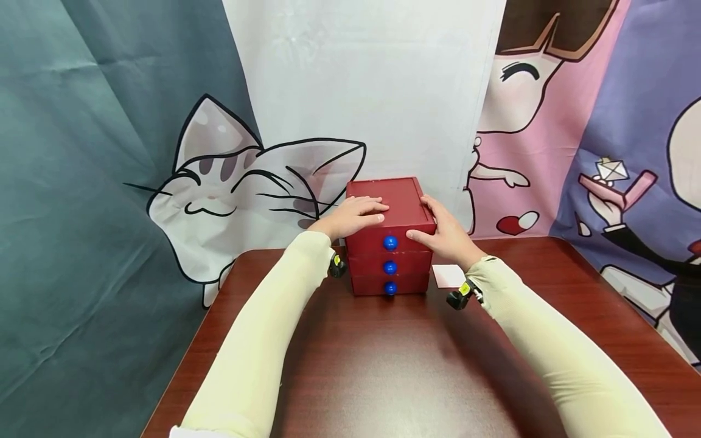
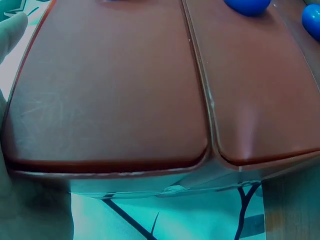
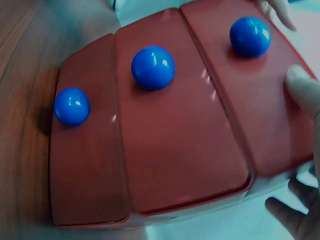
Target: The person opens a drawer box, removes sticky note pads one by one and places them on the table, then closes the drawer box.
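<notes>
A red box of three stacked drawers [image 1: 397, 204] stands on the table, its front toward me. Each drawer front carries a round blue knob [image 1: 390, 267]. My left hand [image 1: 353, 217] rests on the top at the left edge, its fingers fairly straight across the lid. At the right front corner, my right hand [image 1: 446, 234] grips the box, with the thumb [image 3: 305, 90] pressed on the top drawer front and the fingers round the right side. The left wrist view shows the drawer fronts [image 2: 110, 90] close up. All drawers look closed.
A small white card [image 1: 449, 276] lies on the brown table [image 1: 383, 371] just right of the box. Behind the table hangs a cloth backdrop [image 1: 372, 79] with cartoon figures. Both wrists wear small black cameras [image 1: 459, 298].
</notes>
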{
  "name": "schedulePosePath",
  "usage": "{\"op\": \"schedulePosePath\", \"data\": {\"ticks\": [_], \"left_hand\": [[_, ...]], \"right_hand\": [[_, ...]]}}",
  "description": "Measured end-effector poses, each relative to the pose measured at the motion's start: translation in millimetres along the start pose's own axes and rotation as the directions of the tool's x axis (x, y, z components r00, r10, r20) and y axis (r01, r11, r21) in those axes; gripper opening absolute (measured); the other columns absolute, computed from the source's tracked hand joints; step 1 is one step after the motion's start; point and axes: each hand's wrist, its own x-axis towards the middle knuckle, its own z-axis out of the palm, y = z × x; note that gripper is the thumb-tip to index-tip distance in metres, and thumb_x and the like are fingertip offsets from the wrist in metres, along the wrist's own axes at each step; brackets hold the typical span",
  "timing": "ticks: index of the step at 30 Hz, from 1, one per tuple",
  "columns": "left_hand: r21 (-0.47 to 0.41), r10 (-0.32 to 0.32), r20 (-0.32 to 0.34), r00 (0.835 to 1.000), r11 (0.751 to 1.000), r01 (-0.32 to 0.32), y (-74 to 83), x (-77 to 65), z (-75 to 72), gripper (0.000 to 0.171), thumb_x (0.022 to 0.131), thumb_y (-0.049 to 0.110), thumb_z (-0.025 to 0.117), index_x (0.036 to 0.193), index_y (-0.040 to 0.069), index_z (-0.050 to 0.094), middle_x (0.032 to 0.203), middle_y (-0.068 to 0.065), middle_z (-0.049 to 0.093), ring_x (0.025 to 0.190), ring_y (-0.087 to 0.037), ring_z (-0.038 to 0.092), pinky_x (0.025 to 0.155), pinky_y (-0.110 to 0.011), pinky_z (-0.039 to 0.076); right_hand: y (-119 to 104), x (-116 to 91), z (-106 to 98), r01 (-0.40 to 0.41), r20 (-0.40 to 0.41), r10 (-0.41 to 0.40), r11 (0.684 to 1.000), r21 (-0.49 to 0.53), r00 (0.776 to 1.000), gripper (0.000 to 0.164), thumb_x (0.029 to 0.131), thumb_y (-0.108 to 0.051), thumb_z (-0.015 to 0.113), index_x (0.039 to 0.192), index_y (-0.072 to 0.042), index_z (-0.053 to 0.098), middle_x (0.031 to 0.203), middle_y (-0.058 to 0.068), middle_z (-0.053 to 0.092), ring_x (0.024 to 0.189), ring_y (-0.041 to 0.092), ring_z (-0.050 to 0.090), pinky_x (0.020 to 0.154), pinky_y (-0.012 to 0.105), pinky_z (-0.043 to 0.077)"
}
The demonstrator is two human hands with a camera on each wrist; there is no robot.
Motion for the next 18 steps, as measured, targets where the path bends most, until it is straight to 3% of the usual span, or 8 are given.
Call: {"op": "schedulePosePath", "data": {"ticks": [4,8,13,18], "left_hand": [[0.022,0.002,-0.006,1.000,1.000,-0.002,0.2,-1.6,-0.1,0.055,0.102,0.050,0.051,0.150,0.023,0.052,0.162,0.000,0.036,0.152,-0.019,0.024,0.125,-0.043,0.002],[0.041,-0.008,0.008,1.000,0.999,0.007,-1.2,-1.8,2.5,0.059,0.099,0.053,0.054,0.151,0.025,0.050,0.163,0.002,0.034,0.152,-0.017,0.023,0.125,-0.042,0.001],[0.074,-0.013,0.011,1.000,0.997,0.012,-3.1,0.6,4.3,0.065,0.095,0.055,0.058,0.152,0.025,0.049,0.163,0.002,0.033,0.152,-0.017,0.023,0.125,-0.042,0.002],[0.072,-0.011,0.013,1.000,0.997,0.011,-2.4,1.0,2.1,0.070,0.091,0.054,0.064,0.152,0.025,0.048,0.164,0.001,0.033,0.153,-0.018,0.022,0.125,-0.041,0.001]], "right_hand": [[11.9,0.0,7.7,-0.060,0.010,0.059,0.978,0.199,0.998,0.095,0.087,-0.032,0.081,0.162,-0.022,0.022,0.146,0.016,0.051,0.122,0.037,0.058,0.099,0.057,0.050],[12.1,-10.3,12.5,-0.110,0.037,0.104,0.933,0.342,0.994,0.092,0.090,-0.026,0.078,0.162,-0.022,0.021,0.142,0.022,0.052,0.120,0.040,0.058,0.095,0.056,0.053],[6.8,-24.1,16.8,-0.129,0.025,0.132,0.882,0.452,0.991,0.083,0.094,-0.026,0.073,0.161,-0.018,0.026,0.143,0.022,0.052,0.121,0.033,0.057,0.091,0.041,0.057],[6.8,-35.8,29.4,-0.131,-0.057,0.177,0.874,0.468,0.983,0.072,0.097,-0.020,0.070,0.158,-0.009,0.033,0.143,0.023,0.052,0.121,0.031,0.057,0.091,0.028,0.054]]}}
